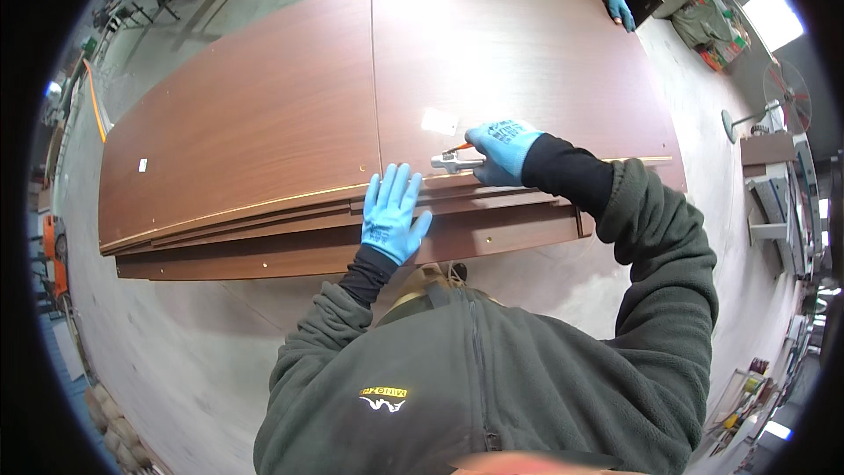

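Stack of brown laminate panels (264,114) filled mid-frame, upper left to right. Left hand (391,215), released and flat, pressed on the stack's near edge at centre; right hand (501,151), just right of it, grasped a small metal trimmer tool (455,161) on that edge. To do well: kept the tool flush, the left hand bracing clear of its path.

A small white rectangular label (142,164) sits at the left of the frame on the brown board. A larger pale, squarish sticker (439,121) lies near the centre, on the right-hand board. Colourful packages (737,405) crowd the lower right edge, too blurred to tell apart.
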The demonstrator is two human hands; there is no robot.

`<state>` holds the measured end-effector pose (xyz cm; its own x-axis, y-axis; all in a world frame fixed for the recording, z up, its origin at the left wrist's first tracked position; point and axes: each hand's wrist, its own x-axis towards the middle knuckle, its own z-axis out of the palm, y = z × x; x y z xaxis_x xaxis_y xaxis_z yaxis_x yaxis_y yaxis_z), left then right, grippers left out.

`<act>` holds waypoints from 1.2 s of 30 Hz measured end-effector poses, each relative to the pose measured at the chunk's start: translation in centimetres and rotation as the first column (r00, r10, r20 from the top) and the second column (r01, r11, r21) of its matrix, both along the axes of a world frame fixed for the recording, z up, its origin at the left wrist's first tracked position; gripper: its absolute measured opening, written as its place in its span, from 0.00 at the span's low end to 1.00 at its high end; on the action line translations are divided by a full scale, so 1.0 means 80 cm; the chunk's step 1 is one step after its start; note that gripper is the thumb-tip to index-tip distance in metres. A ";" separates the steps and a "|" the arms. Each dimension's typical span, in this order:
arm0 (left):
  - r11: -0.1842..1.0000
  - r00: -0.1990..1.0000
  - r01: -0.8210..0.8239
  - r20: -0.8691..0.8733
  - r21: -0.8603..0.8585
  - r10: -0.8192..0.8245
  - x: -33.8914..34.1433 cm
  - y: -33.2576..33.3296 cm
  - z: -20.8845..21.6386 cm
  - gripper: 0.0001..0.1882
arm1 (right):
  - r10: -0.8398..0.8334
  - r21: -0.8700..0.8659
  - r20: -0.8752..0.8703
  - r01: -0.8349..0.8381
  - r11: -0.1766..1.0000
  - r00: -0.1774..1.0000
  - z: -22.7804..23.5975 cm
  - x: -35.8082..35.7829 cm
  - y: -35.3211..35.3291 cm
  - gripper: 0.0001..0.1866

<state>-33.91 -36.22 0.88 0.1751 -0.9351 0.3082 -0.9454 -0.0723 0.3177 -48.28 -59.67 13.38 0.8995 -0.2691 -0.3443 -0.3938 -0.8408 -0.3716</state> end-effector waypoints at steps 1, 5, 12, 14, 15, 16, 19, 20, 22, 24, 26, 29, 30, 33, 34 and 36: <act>1.000 1.000 -0.012 0.007 -0.007 0.012 0.001 0.001 -0.006 0.35 | 0.034 -0.067 -0.032 -0.036 0.997 0.999 -0.007 0.025 -0.012 0.15; 0.996 0.997 -0.059 -0.056 -0.062 0.055 0.002 -0.005 -0.023 0.34 | 0.050 -0.377 0.076 -0.018 0.926 0.996 -0.015 0.148 -0.114 0.12; 0.991 0.994 -0.055 -0.096 -0.125 0.043 0.025 -0.011 -0.029 0.29 | -0.346 -0.623 0.127 0.346 0.701 0.930 0.019 0.313 -0.287 0.23; 0.985 0.994 -0.031 -0.113 -0.167 0.012 0.035 -0.014 -0.028 0.27 | -0.380 -0.416 -0.033 0.333 0.846 0.925 0.020 0.300 -0.259 0.19; 0.983 0.989 -0.037 -0.145 -0.182 0.010 0.038 -0.015 -0.027 0.24 | -0.370 -0.356 -0.176 0.291 0.888 0.912 0.028 0.287 -0.238 0.16; 0.979 0.986 -0.036 -0.164 -0.199 0.003 0.042 -0.018 -0.026 0.24 | -0.311 -0.253 -0.277 0.243 0.937 0.909 0.039 0.268 -0.214 0.16; 0.960 0.972 -0.034 -0.233 -0.276 -0.032 0.052 -0.021 -0.017 0.20 | -0.057 0.062 -0.652 0.128 0.990 0.756 0.069 0.202 -0.133 0.13; 0.946 0.948 -0.051 -0.314 -0.320 -0.055 0.057 -0.024 -0.014 0.18 | 0.112 0.215 -0.719 0.066 0.974 0.686 0.074 0.184 -0.113 0.13; 0.940 0.897 -0.112 -0.439 -0.321 -0.043 0.063 -0.030 -0.008 0.17 | 0.364 0.434 -0.768 0.011 0.901 0.527 0.069 0.168 -0.094 0.13; 0.934 0.922 -0.141 -0.386 -0.327 0.004 0.064 -0.040 -0.005 0.20 | 0.246 0.332 -0.699 0.000 0.943 0.672 0.057 0.179 -0.119 0.16; 0.947 0.951 -0.183 -0.292 -0.264 0.103 0.061 -0.046 -0.003 0.22 | 0.009 -0.077 -0.489 -0.054 0.996 0.872 0.039 0.208 -0.180 0.13; 0.962 0.959 -0.217 -0.220 -0.168 0.178 0.049 -0.057 -0.005 0.26 | -0.061 -0.661 0.074 0.094 0.745 0.995 0.024 0.262 -0.295 0.16; 0.962 0.958 -0.241 -0.193 -0.128 0.214 0.042 -0.060 -0.007 0.26 | -0.233 -0.555 0.166 0.286 0.781 0.958 0.024 0.269 -0.324 0.19; 0.950 0.956 -0.288 -0.100 -0.121 0.277 0.026 -0.066 -0.008 0.24 | -0.129 -0.550 0.261 0.257 0.795 0.957 0.004 0.247 -0.332 0.33; 0.942 0.951 -0.304 -0.101 -0.140 0.292 0.020 -0.071 -0.008 0.24 | -0.262 -0.151 0.230 0.300 0.942 0.937 -0.001 0.222 -0.319 0.14; 0.904 0.929 -0.370 -0.078 -0.212 0.362 0.012 -0.084 -0.006 0.15 | -0.187 0.027 -0.038 0.188 0.982 0.982 0.006 0.190 -0.292 0.14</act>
<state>-32.95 -42.91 0.39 0.5066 -0.7127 0.4851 -0.8536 -0.3356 0.3984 -33.10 -83.06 13.89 0.8215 -0.4204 -0.3853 -0.5563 -0.7393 -0.3794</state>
